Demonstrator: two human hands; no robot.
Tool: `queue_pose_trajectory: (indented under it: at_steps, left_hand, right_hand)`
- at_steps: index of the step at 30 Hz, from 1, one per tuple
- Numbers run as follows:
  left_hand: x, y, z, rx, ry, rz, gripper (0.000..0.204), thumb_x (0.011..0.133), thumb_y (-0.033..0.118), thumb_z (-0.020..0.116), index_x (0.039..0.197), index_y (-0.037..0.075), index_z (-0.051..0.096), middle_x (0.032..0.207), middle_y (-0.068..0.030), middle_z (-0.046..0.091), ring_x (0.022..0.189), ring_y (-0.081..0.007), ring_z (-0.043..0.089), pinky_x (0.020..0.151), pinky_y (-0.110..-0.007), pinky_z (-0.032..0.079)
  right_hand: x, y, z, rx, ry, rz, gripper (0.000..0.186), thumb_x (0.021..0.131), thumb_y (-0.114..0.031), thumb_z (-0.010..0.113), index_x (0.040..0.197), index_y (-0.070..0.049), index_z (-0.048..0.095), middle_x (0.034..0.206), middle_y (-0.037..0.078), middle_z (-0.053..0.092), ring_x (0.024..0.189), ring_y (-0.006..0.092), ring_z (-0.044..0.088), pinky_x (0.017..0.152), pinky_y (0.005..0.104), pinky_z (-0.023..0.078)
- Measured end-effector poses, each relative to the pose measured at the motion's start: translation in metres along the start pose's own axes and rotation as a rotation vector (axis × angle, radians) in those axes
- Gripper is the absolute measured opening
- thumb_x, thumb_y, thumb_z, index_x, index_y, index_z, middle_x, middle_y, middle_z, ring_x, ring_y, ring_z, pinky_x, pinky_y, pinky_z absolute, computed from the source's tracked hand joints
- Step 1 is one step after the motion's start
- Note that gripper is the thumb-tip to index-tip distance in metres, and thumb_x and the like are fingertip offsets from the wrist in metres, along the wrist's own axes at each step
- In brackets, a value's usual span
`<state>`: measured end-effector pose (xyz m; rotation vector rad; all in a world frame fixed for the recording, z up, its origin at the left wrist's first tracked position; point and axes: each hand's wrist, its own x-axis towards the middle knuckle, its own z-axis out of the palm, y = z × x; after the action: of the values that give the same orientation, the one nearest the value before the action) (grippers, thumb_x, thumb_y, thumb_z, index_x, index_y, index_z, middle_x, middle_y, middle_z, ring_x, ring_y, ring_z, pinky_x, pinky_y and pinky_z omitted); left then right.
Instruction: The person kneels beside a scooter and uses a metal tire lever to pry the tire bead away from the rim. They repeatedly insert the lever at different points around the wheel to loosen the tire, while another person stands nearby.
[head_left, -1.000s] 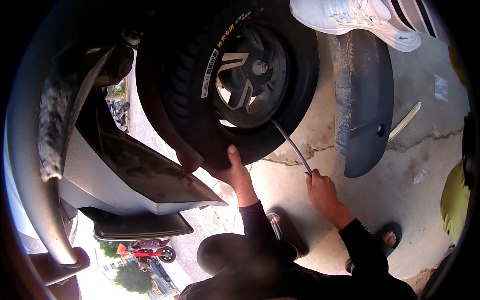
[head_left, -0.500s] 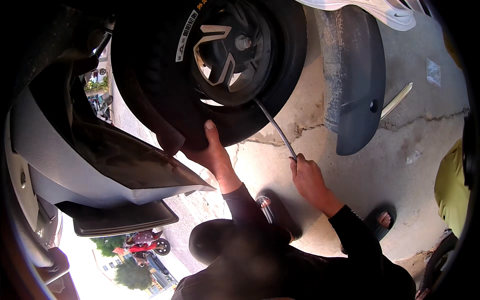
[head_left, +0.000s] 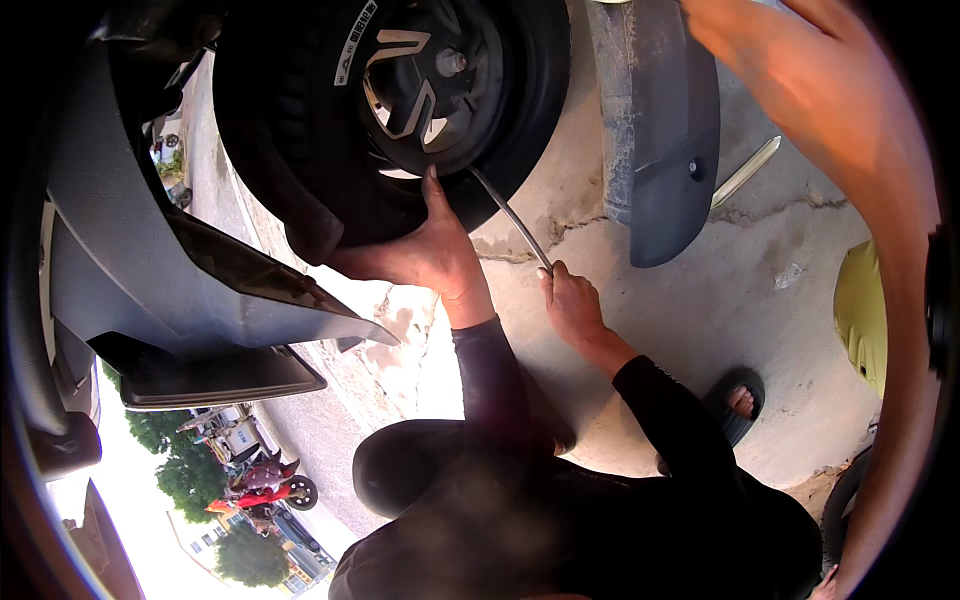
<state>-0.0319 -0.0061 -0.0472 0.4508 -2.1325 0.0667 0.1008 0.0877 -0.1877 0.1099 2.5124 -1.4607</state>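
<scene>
Tire point(head_left: 345, 150) sits round the wheel point(head_left: 460, 100): rubber, prob. heavy & stiff, w/ decent grip, best held at the tread. L hand point(head_left: 437, 255) clasps its bottom edge, thumb up the sidewall; R hand point(head_left: 577, 305) grips the outer end of a metal lever point(head_left: 518, 226), likely rigid, best held right there. Lever's tip, nr wheel's lower edge, hard to make out; L fingers mostly hidden; tire's top cut off; bare arm point(head_left: 860, 120) far R, owner unseen.
</scene>
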Motion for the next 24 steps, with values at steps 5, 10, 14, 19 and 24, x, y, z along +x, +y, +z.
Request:
queue_pose_trajectory:
  at_steps: [5,10,14,19,24]
  left_hand:
    - [-0.015,0.012,0.012,0.177,0.159,0.076,0.134,0.067,0.059,0.081,0.144,-0.018,0.004,0.14,-0.0418,0.027,0.13,-0.0523,0.034,0.104,-0.059,0.033]
    - [-0.014,0.02,0.027,0.205,0.228,0.013,0.132,0.071,0.061,0.076,0.145,-0.018,0.0,0.141,-0.0449,0.024,0.129,-0.0563,0.035,0.101,-0.061,0.035]
    - [-0.009,0.014,0.022,0.218,0.217,-0.02,0.127,0.075,0.059,0.073,0.146,-0.017,0.001,0.14,-0.0447,0.027,0.127,-0.0564,0.038,0.1,-0.06,0.036]
    - [-0.014,0.02,0.024,0.212,0.222,-0.054,0.122,0.078,0.057,0.071,0.145,-0.018,0.003,0.14,-0.044,0.027,0.128,-0.0562,0.037,0.1,-0.06,0.037]
    - [-0.009,0.013,0.014,0.175,0.244,0.025,0.118,0.08,0.054,0.07,0.147,-0.015,0.0,0.14,-0.044,0.025,0.127,-0.057,0.036,0.099,-0.061,0.036]
  right_hand:
    - [0.004,0.013,-0.017,-0.062,0.023,-0.062,0.032,0.101,-0.031,0.049,0.085,-0.003,0.05,0.059,0.019,0.059,0.057,0.0415,0.061,0.052,0.0508,0.048]
    - [0.011,0.031,-0.041,-0.192,0.01,-0.111,0.03,0.1,-0.03,0.051,0.086,-0.003,0.051,0.056,0.017,0.057,0.055,0.0397,0.06,0.051,0.0492,0.047]
    - [0.018,0.011,-0.078,-0.149,-0.089,-0.105,0.03,0.099,-0.029,0.052,0.085,-0.004,0.055,0.055,0.015,0.056,0.055,0.0373,0.062,0.053,0.0471,0.047]
    - [-0.01,-0.008,-0.103,0.036,-0.21,0.058,0.033,0.1,-0.03,0.051,0.085,-0.001,0.057,0.059,0.017,0.058,0.055,0.036,0.06,0.056,0.0449,0.046]
    - [-0.064,-0.052,-0.096,0.3,-0.074,0.146,0.024,0.098,-0.016,0.049,0.105,0.005,0.059,0.071,0.021,0.062,0.067,0.0366,0.066,0.06,0.0465,0.05]
